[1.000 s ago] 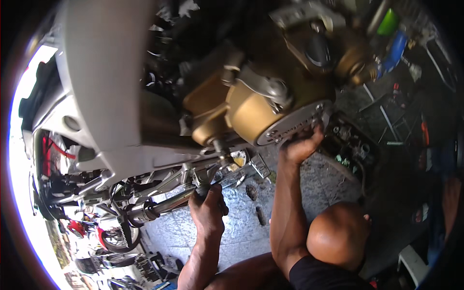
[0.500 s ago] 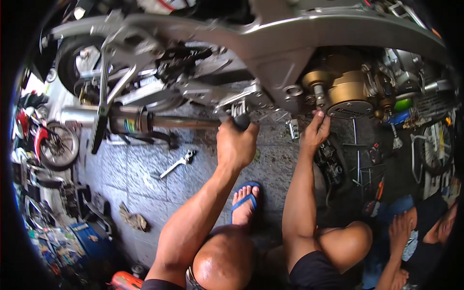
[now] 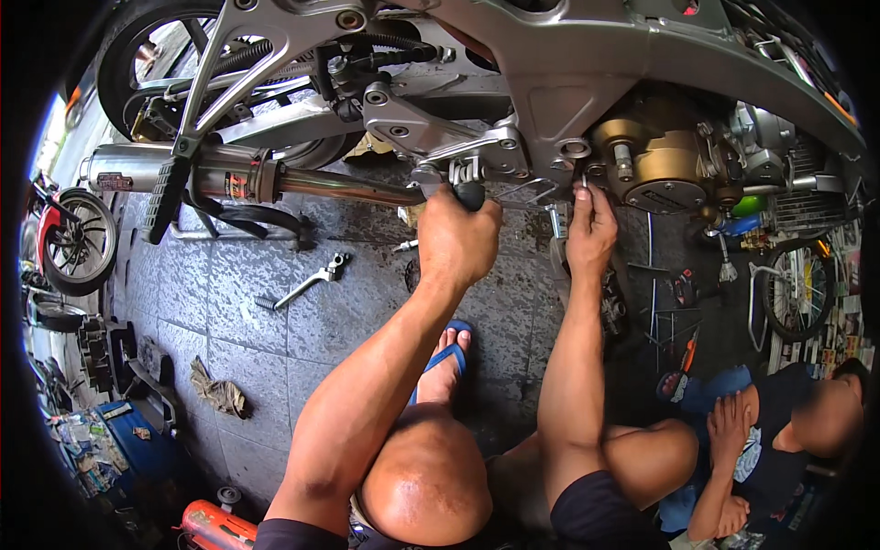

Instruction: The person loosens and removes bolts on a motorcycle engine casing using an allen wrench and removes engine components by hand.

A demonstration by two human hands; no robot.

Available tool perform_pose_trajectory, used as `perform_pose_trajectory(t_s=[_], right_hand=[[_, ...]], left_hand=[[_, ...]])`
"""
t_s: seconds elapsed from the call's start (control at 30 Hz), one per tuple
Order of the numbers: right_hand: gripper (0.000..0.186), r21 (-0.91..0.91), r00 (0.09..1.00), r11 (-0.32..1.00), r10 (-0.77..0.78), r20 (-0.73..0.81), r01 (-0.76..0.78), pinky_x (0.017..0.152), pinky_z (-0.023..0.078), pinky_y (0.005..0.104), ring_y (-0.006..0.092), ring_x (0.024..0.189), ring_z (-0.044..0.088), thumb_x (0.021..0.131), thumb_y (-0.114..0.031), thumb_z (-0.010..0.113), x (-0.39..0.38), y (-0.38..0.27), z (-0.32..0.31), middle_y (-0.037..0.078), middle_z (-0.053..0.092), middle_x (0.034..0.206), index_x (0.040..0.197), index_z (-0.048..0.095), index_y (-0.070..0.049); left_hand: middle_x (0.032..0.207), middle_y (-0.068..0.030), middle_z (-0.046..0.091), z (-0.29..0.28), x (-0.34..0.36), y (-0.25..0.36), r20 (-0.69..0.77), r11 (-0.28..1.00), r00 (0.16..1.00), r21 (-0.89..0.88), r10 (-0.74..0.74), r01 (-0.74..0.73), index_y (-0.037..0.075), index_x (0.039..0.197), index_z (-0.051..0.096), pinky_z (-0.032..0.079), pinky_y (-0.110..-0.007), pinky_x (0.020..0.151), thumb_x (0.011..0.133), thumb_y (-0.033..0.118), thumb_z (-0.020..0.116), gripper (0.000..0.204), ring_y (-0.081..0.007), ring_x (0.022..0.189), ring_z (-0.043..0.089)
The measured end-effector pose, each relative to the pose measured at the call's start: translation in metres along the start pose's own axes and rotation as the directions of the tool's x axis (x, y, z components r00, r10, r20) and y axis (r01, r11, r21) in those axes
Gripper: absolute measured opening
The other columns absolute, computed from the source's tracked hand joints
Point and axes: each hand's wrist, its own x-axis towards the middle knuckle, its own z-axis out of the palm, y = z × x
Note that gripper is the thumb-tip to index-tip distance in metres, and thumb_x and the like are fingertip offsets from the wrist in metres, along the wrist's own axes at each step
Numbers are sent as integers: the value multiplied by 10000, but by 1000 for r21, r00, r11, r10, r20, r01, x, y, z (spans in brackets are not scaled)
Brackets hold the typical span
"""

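Left hand (image 3: 454,240) is clamped on a black tool handle (image 3: 470,194) under the motorcycle frame (image 3: 559,87); right hand (image 3: 591,229) pinches a small fastener (image 3: 584,181) beside the gold engine cover (image 3: 655,165). Work looks midway: a loose lever (image 3: 307,282) lies on the floor at left, fitting unfinished.

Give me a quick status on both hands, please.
Left hand gripping black-handled tool at the motorcycle frame. Right hand fingertips on small part beside gold engine cover. Nothing blocking.
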Motion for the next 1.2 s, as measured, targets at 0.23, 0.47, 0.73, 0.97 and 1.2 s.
perform_pose_trajectory(t_s=[0.23,0.47,0.73,0.97,1.2], right_hand=[[258,-172,993,978,-120,-9,117,808,478,373,336,905,627,922,-215,580,10,-2,-6,172,664,968,1034,661,3],[253,-226,980,957,-196,-43,181,783,486,415,350,897,629,915,-234,587,11,0,-5,177,665,973,1022,678,-24],[261,-182,985,972,-164,-60,151,784,487,388,323,883,638,913,-222,596,9,-8,-5,174,677,948,1045,677,-12],[257,103,990,991,97,-104,-86,781,484,302,226,823,657,913,-187,601,12,-16,-1,161,698,911,1028,671,32],[208,-186,971,969,-190,-143,162,760,503,372,322,840,661,850,-169,669,10,-15,1,164,689,926,967,700,0]], left_hand=[[754,-186,654,7,4,-5,-18,999,999,25,27,-27,-89,901,607,492,-367,718,766,212,663,334,-268,720,641],[718,-149,642,9,6,-9,-24,999,998,8,51,-51,-82,879,604,488,-350,674,777,190,658,295,-221,669,611],[848,-297,650,4,3,-5,15,1000,999,-1,30,-30,-110,928,591,491,-428,794,752,254,650,408,-408,856,652],[658,-139,611,3,4,-2,-26,998,998,20,61,-61,-69,801,593,470,-350,632,748,181,641,260,-214,615,578],[741,-163,648,1,1,-1,-2,996,996,-27,85,-85,-100,866,605,482,-357,692,765,199,645,317,-236,677,605]])
